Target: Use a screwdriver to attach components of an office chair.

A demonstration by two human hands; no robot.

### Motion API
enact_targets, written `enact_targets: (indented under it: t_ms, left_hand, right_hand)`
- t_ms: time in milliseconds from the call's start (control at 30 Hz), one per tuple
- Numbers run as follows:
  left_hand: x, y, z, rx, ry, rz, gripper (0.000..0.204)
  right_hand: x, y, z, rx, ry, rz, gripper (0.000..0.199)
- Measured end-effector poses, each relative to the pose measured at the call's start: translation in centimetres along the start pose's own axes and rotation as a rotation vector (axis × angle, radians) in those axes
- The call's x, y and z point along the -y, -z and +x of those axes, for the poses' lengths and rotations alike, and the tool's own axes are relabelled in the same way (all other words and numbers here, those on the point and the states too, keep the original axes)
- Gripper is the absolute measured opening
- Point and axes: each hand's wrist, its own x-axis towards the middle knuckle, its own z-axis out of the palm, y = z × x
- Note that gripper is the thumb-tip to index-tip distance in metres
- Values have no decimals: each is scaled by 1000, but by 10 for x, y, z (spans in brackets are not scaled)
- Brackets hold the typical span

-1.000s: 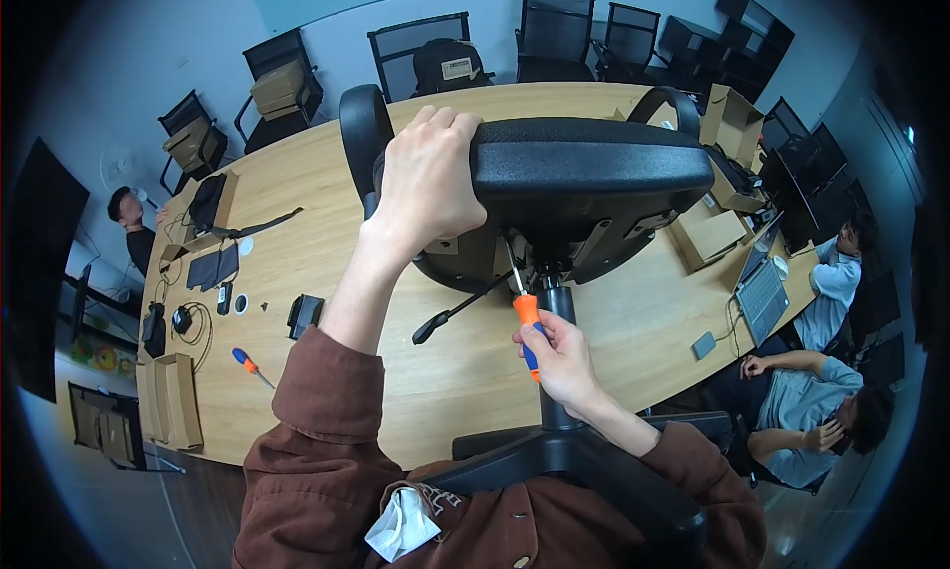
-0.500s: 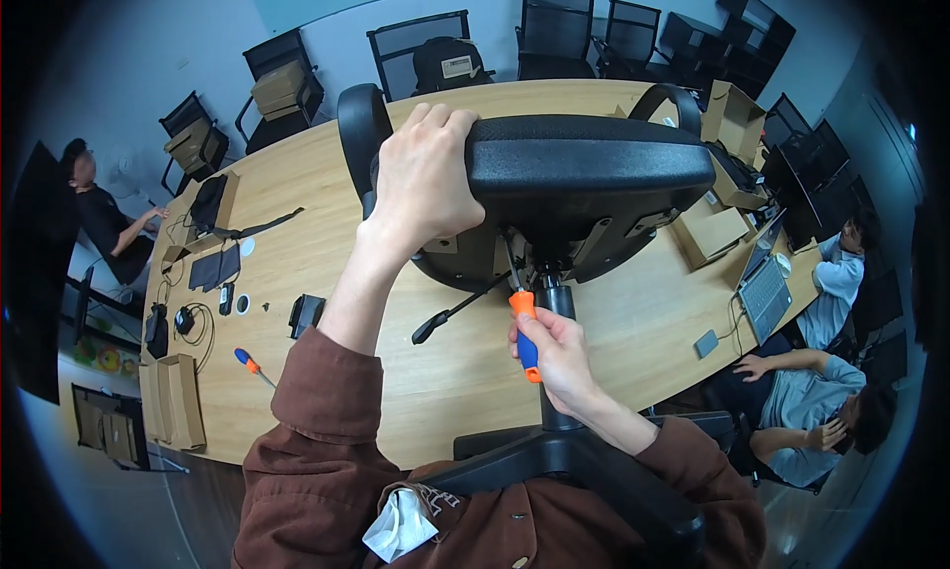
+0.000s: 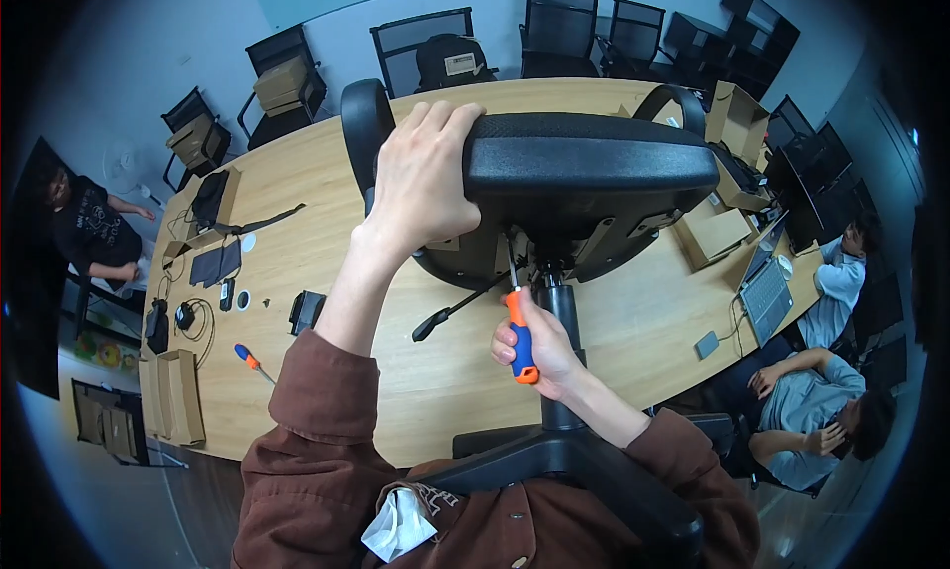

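Observation:
A black office chair is tipped so that its seat (image 3: 594,165) faces away from me and its underside shows. My left hand (image 3: 424,181) is closed over the seat's left edge, fingers on top and thumb below. My right hand (image 3: 554,356) wraps round the orange and blue handle of a screwdriver (image 3: 523,353). The shaft points up to the mechanism under the seat; its tip is too dark to make out. Beside the shaft are a black lever (image 3: 432,326) and the chair's column (image 3: 561,314). The black legs of the base (image 3: 534,456) lie close to my body.
A second screwdriver (image 3: 253,362) lies on the wooden table (image 3: 396,411) to the left, near cables and a small black box (image 3: 307,313). Cardboard boxes (image 3: 720,235) and a laptop (image 3: 764,297) are at right. Two people sit at right; another person (image 3: 97,228) is far left.
My right hand has shifted slightly left and rolled round the screwdriver handle, which now leans less. My left hand stays on the seat. The person at far left has changed posture.

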Motion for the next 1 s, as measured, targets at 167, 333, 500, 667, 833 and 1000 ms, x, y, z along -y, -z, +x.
enact_targets:
  t_ms: [167,333,500,667,833,1000]
  left_hand:
    - [4,4,-23,-289,-146,-94,59]
    - [-23,-16,-109,-266,187,-553,11]
    - [-57,-47,-170,648,922,-1208,68]
    - [-80,-60,-186,559,1083,-2062,59]
    - [-82,-75,-187,532,1038,-2370,52]
    - [-84,-86,-189,578,988,-2547,53]
  right_hand:
    - [-3,0,10,-104,148,-178,31]
    - [-6,10,19,-69,238,-288,36]
    - [-1,14,26,-31,237,-408,41]
    - [14,20,18,15,126,-432,39]
    - [24,28,17,80,53,-374,40]
    - [29,35,20,157,45,-313,42]
